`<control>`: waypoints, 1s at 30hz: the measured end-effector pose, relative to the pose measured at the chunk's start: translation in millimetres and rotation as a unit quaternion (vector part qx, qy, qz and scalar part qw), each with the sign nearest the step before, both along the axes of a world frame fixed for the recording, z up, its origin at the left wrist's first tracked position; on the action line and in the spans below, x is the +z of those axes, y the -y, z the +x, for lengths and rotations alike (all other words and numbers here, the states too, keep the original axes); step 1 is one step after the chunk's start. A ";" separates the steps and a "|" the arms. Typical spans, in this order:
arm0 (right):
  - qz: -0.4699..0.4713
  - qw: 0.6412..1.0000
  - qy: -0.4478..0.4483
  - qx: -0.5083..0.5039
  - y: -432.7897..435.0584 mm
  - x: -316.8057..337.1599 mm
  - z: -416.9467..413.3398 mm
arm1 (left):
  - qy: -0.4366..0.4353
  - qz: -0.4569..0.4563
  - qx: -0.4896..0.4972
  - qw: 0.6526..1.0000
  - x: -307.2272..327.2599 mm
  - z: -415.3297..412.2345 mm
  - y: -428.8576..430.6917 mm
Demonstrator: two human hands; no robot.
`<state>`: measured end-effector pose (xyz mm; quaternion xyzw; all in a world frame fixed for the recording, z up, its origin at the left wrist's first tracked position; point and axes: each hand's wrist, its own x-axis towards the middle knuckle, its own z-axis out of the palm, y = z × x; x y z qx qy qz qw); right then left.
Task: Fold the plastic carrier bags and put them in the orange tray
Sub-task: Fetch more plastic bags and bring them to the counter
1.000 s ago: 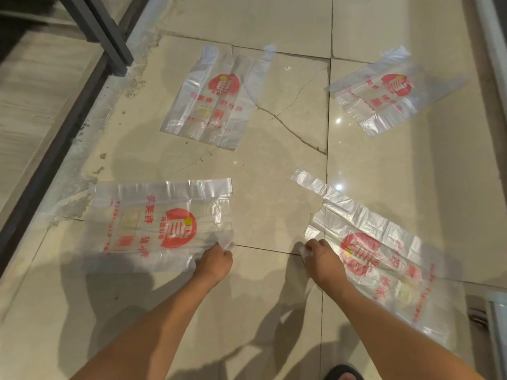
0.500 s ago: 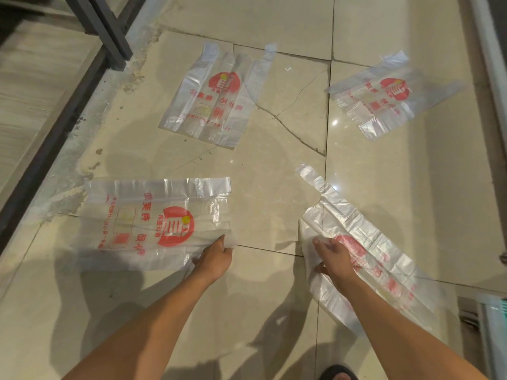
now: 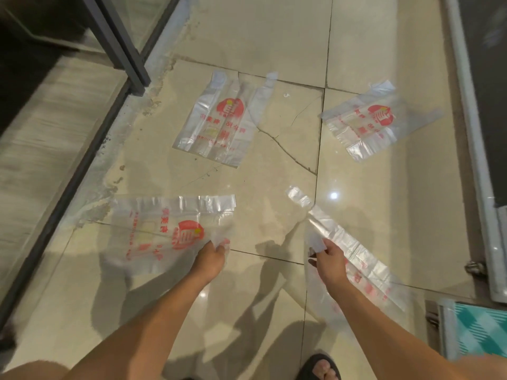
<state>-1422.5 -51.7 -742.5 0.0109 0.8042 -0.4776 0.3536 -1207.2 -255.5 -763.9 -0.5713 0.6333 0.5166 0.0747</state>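
Four clear carrier bags with red print lie spread over the tiled floor, each apart from the others, which lets every one be taken up and folded on its own. The left hand has its fingers curled round the lower right corner of the near left bag. Most of that bag lies flat on the tiles and only the pinched corner is raised, so the grip looks like the start of a lift or a fold. The right hand pinches the long edge of the near right bag. This bag is gathered into a narrow strip running away from the hand, one handle trailing toward the tile joint, and it looks partly folded lengthwise. Working from the edges and corners keeps the thin film taut and stops it from crumpling.

The far bag and the far right bag lie untouched and unfolded. The orange tray is not in view, so where the folded bags go cannot be told from here. A teal patterned mat shows at the lower right, and I judge the task to be at an early stage
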 end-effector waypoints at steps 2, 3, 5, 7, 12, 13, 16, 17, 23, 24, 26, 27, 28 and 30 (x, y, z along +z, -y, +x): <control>-0.001 1.000 -0.029 0.007 0.1 43.8 0.6 | -0.019 -0.015 -0.024 0.999 52.3 1.5 0.6; 0.001 0.999 -0.042 0.002 0.8 66.7 0.7 | -0.025 -0.020 -0.032 0.999 79.6 3.7 1.3; 0.016 0.998 -0.062 -0.013 2.9 117.3 -0.2 | -0.040 -0.044 -0.038 0.998 133.9 9.4 4.5; 0.027 0.996 -0.082 -0.020 5.9 171.2 -2.5 | -0.065 -0.045 -0.023 0.997 192.7 13.5 7.8; -0.008 0.997 -0.075 -0.028 25.0 321.3 -2.8 | -0.067 -0.110 -0.012 0.992 348.4 25.7 30.2; -0.011 0.997 -0.077 -0.025 30.8 352.6 -0.8 | -0.062 -0.118 -0.012 0.991 377.8 30.3 35.2; -0.030 0.995 -0.094 -0.012 48.2 445.7 7.9 | -0.062 -0.142 0.005 0.988 466.9 43.1 50.2; -0.040 0.994 -0.101 -0.009 54.4 476.9 11.1 | -0.060 -0.153 0.014 0.986 499.4 45.9 54.5; -0.083 0.978 -0.193 0.014 90.5 651.3 30.6 | -0.117 -0.155 0.069 0.978 680.5 69.2 84.2; -0.089 0.972 -0.215 0.025 96.0 672.7 30.6 | -0.134 -0.144 0.092 0.976 705.7 73.4 89.6; -0.104 0.961 -0.252 0.048 108.6 714.4 29.8 | -0.173 -0.127 0.148 0.965 752.3 83.6 101.6; -0.111 0.955 -0.270 0.057 115.3 732.8 28.8 | -0.191 -0.118 0.172 0.959 771.7 88.6 107.9; -0.118 0.949 -0.286 0.064 123.1 751.5 28.0 | -0.214 -0.109 0.192 0.951 788.7 93.7 115.4; -0.129 0.939 -0.309 0.075 138.3 787.4 27.7 | -0.240 -0.096 0.214 0.942 824.1 104.9 127.0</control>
